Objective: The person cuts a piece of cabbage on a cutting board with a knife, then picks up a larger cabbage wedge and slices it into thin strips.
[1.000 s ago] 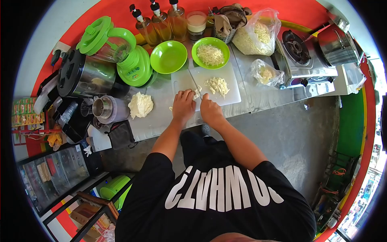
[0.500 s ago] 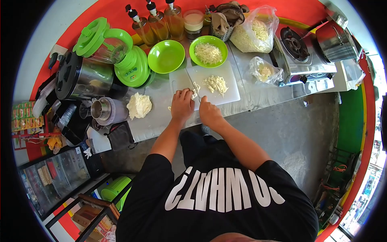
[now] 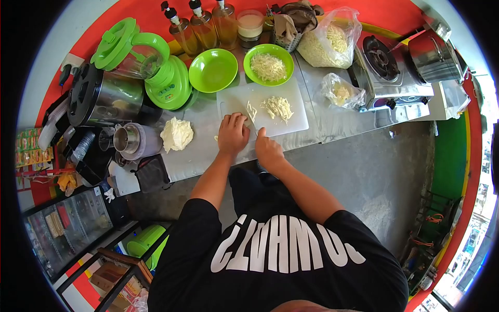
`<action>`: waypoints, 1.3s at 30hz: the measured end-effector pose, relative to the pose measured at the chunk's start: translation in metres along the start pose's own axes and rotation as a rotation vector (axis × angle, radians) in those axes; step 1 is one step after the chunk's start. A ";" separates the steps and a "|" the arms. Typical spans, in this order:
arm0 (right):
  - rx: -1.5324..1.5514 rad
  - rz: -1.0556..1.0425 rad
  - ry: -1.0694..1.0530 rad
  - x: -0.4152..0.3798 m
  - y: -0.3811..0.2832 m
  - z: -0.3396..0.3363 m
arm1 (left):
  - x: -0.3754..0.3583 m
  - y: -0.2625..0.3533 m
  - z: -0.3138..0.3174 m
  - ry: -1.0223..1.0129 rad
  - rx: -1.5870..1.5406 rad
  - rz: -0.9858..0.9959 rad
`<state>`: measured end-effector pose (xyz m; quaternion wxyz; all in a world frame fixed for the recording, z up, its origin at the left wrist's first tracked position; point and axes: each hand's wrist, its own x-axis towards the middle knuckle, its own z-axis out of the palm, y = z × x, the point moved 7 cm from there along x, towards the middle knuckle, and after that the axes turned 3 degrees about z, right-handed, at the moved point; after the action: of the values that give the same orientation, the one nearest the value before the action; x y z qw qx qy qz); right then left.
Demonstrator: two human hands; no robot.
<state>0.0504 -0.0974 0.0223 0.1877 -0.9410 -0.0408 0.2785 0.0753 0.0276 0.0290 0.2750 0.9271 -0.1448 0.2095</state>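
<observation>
My right hand (image 3: 269, 151) is closed round the handle of a knife (image 3: 253, 122), whose thin blade points away over the white cutting board (image 3: 298, 118). Just left of the blade, my left hand (image 3: 233, 134) rests on the board's near left part with curled fingers; whatever lies under them is hidden. A few pale cut strips (image 3: 251, 111) lie by the blade. To their right sits a larger heap of pale shreds (image 3: 277, 108). Beyond the board stands a green bowl (image 3: 248, 76) with similar shreds inside, beside another green bowl (image 3: 213, 70).
A crumpled whitish lump (image 3: 177, 134) lies left of the board on the metal table (image 3: 202, 140). Farther left stand a green blender (image 3: 169, 86) and a metal cup (image 3: 127, 139). Bagged shreds (image 3: 328, 47), a small bag (image 3: 341, 91) and a gas stove (image 3: 383, 62) are rightward.
The left hand has drawn slightly back from the blade, and the strips beside the knife show more fully. My right hand still holds the knife, shifted slightly towards me. The view has moved a little.
</observation>
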 end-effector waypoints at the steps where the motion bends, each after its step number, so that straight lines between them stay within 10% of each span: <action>1: 0.017 0.013 0.021 0.002 0.001 0.002 | -0.001 -0.001 0.001 0.001 0.000 -0.005; 39: -0.032 -0.049 0.055 0.013 -0.007 -0.004 | 0.000 -0.004 0.000 0.000 -0.047 -0.043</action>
<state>0.0642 -0.0897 0.0215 0.1807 -0.9499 -0.0633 0.2471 0.0765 0.0312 0.0273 0.3011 0.9233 -0.1298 0.2000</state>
